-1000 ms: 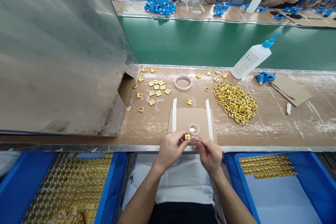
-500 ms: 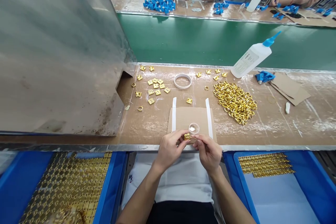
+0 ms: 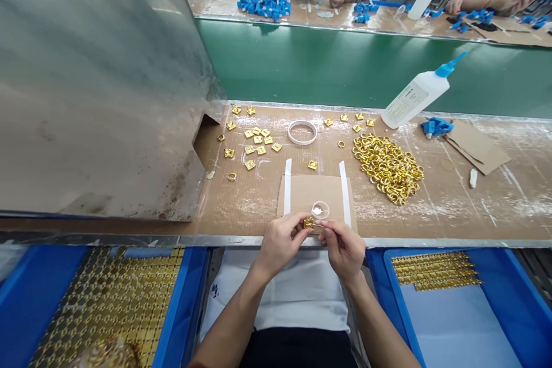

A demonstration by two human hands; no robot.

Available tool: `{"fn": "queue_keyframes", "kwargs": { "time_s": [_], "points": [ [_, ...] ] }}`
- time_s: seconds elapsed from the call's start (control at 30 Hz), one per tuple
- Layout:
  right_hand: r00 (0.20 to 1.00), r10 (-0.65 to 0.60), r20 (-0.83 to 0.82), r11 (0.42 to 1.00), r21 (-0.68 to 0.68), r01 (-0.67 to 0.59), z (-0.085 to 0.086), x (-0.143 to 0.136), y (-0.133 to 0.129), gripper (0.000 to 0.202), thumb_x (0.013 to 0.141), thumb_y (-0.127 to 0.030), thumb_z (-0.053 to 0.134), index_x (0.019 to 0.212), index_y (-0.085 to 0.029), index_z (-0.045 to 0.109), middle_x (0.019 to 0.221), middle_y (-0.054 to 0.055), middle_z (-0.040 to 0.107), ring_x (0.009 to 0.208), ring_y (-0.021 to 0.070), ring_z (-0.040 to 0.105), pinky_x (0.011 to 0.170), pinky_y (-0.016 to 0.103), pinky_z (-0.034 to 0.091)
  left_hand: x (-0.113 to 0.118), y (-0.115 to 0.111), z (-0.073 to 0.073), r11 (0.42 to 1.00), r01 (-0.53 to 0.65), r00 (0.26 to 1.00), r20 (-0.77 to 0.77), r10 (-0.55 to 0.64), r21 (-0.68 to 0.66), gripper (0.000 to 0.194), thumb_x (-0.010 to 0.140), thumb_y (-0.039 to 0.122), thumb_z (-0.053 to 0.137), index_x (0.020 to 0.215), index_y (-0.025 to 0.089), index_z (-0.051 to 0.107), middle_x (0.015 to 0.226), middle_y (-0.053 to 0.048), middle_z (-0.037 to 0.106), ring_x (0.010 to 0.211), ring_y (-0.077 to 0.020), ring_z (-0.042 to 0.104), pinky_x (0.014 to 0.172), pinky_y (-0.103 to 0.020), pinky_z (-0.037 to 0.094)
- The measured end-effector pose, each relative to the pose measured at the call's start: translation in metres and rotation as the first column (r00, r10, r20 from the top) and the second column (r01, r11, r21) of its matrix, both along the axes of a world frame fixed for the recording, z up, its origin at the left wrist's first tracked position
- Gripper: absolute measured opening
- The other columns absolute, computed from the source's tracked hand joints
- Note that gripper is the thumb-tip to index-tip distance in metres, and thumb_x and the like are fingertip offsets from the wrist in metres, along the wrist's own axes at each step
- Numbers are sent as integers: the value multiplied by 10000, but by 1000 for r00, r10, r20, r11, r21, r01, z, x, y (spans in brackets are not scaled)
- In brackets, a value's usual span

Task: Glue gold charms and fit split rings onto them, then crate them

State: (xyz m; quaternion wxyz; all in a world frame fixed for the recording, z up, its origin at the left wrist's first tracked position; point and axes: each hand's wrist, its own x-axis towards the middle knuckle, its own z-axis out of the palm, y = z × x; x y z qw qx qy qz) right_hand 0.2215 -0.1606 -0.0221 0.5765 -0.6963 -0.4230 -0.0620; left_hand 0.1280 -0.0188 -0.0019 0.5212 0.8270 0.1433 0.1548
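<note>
Between the thumb and forefinger of my left hand (image 3: 279,244) is a small square gold piece (image 3: 308,223). My right hand (image 3: 345,248) pinches a thin stick (image 3: 318,225), its tip at the gold piece. Just beyond my fingers, a small round clear dish (image 3: 320,210) sits on a cardboard pad (image 3: 299,187) edged by two white tape strips. One more square gold piece (image 3: 313,165) lies past the pad. To the right spreads a heap of gold rings (image 3: 388,169); at left are several loose square gold pieces (image 3: 257,139).
A metal housing (image 3: 107,98) blocks the left side. A tape roll (image 3: 302,133), a leaning white bottle (image 3: 416,98) and cardboard scraps (image 3: 478,146) are on the bench. Blue trays with gold pieces flank my lap, left (image 3: 172,322) and right (image 3: 405,322). People sit across the green belt (image 3: 310,66).
The view has shifted slightly. Both my hands keep the same grip, with the stick still at the gold piece. Across the belt, a co-worker's hands have moved a little.
</note>
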Motion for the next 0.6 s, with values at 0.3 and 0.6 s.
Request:
{"fn": "queue_keyframes", "kwargs": {
  "time_s": [0.3, 0.6],
  "points": [
    [999, 26, -19, 1000, 10, -26, -2, 1, -2, 245, 973, -111, 541, 1105, -243, 700, 929, 59, 801, 558, 135, 697, 553, 254, 617, 0, -1, 0, 1000, -11, 1000, -17, 12, 25, 237, 919, 190, 625, 1137, 200, 718, 799, -25, 747, 645, -151, 654, 616, -242, 515],
    [1000, 16, -13, 1000, -19, -16, -2, 1, -5, 238, 984, -134, 542, 1117, -242, 708, 864, 48, 795, 578, 148, 712, 560, 255, 616, 1, -1, -1, 999, -16, 1000, -15, 17, 36, 250, 908, 176, 633, 1142, 200, 720, 794, -20, 748, 652, -152, 659, 629, -242, 517]
  ]
}}
